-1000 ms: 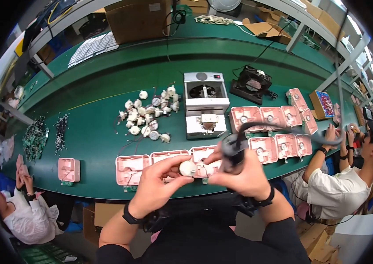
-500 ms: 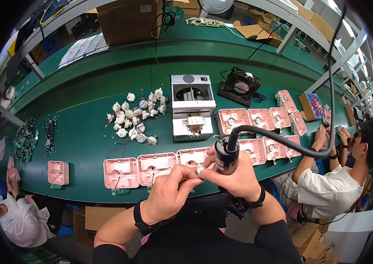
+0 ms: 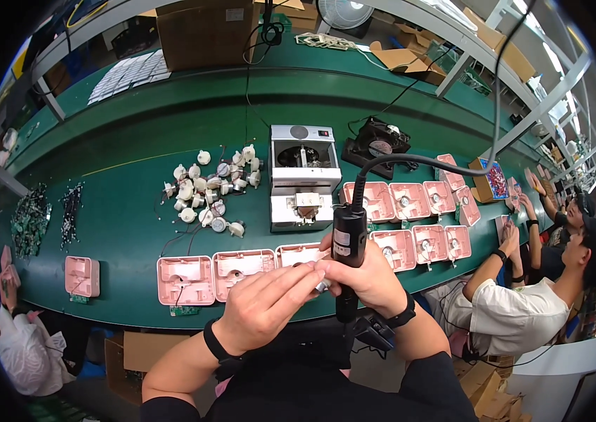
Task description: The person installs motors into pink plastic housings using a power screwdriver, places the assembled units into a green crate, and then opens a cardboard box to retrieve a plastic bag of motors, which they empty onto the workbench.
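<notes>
My right hand (image 3: pixel 380 280) is wrapped round a black corded electric screwdriver (image 3: pixel 349 246), which stands nearly upright with its cable arching over the bench. Between the fingertips of both hands is a small whitish-and-metal motor (image 3: pixel 322 286), mostly covered by fingers. My left hand (image 3: pixel 268 301) is closed on that motor from the other side. Just beyond my hands stands a row of open pink plastic housings (image 3: pixel 184 282), some with a wire and a green circuit board at the near edge. A pile of white-capped small motors (image 3: pixel 199 188) lies farther left.
A grey-white screw feeder (image 3: pixel 305 179) stands mid-bench, with a black fan (image 3: pixel 380 143) to its right. More pink housings (image 3: pixel 410 202) sit at right near a box of small red parts (image 3: pixel 491 181). Circuit boards (image 3: pixel 30 224) are heaped far left. Co-workers sit on both sides.
The screwdriver has swung more upright, its cable shifting left. My left fingers have straightened and now cover more of the motor, which has turned. The whole view has shifted slightly.
</notes>
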Demonstrator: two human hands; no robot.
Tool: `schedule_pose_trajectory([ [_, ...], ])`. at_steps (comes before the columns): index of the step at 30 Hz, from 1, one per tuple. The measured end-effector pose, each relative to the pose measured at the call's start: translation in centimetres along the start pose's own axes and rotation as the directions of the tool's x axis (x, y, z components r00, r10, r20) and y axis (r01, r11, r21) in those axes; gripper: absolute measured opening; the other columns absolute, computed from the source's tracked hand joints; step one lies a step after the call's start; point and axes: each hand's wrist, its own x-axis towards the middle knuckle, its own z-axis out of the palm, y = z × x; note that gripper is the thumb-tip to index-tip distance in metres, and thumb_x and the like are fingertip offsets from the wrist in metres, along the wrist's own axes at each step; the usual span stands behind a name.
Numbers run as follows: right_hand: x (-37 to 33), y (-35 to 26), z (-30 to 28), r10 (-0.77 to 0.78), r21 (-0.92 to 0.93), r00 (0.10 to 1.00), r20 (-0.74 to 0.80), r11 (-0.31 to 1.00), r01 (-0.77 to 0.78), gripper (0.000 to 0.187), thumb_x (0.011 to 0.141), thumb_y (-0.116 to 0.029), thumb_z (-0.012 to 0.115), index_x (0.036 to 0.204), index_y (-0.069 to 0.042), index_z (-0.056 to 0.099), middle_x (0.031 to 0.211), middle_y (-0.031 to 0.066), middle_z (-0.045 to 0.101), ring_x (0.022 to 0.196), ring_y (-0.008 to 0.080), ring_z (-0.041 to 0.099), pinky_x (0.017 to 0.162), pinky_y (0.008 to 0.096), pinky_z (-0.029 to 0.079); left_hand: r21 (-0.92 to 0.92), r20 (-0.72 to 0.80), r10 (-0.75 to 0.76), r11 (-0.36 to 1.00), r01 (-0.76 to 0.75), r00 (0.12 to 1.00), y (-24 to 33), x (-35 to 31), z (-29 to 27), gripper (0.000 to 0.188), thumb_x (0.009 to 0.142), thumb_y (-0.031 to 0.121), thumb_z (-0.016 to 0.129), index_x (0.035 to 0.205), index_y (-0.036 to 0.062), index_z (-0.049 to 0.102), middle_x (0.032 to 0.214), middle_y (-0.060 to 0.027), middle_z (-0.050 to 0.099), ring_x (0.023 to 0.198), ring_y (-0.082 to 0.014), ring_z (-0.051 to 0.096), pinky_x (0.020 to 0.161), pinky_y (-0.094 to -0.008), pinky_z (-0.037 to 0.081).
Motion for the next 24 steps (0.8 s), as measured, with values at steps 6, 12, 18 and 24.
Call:
schedule_pose_trajectory([
  [6,-0.2,-0.2,0.1,0.064,0.050,0.998,0.020,0.997,-0.065,0.033,0.082,-0.018,0.075,0.101,-0.002,0.053,0.072,0.0012,0.059,0.055,0.0068,0.055,0.050,0.0216,0.043,-0.124,-0.058,-0.023,0.992,0.015,0.998,-0.1,-0.6,0.8,0.031,0.070,0.004,0.078,0.099,0.0010,0.068,0.096,-0.0106,0.067,0.080,-0.0241,0.067,0.064,-0.0304,0.054],
  [12,-1.5,-0.1,-1.5,-0.167,-0.131,0.974,-0.150,0.980,0.148,0.034,0.083,-0.014,0.069,0.105,-0.001,0.047,0.069,0.0051,0.056,0.052,0.0119,0.054,0.051,0.0245,0.044,-0.106,0.089,-0.266,0.956,0.275,0.960,-0.5,-2.5,0.9,0.028,0.074,0.007,0.075,0.101,0.0024,0.067,0.092,-0.0092,0.065,0.076,-0.0234,0.066,0.063,-0.0313,0.053],
  [18,-3.1,-0.3,-3.4,-0.403,-0.030,0.866,-0.294,0.910,0.413,0.039,0.082,-0.019,0.071,0.104,-0.003,0.042,0.065,0.0066,0.054,0.050,0.0144,0.051,0.051,0.0275,0.045,0.045,0.291,-0.480,0.871,0.489,0.828,-1.4,-3.1,2.9,0.027,0.079,0.008,0.071,0.104,0.0035,0.064,0.085,-0.0102,0.058,0.069,-0.0273,0.062,0.060,-0.0358,0.052],
  [24,-4.5,0.7,-4.0,-0.396,0.048,0.858,-0.327,0.900,0.434,0.045,0.080,-0.024,0.074,0.103,-0.005,0.040,0.066,0.0070,0.053,0.049,0.0145,0.049,0.050,0.0287,0.044,0.188,0.334,-0.449,0.893,0.409,0.828,-2.4,-3.4,5.5,0.027,0.081,0.012,0.070,0.105,0.0033,0.063,0.084,-0.0098,0.056,0.068,-0.0278,0.062,0.057,-0.0368,0.051],
])
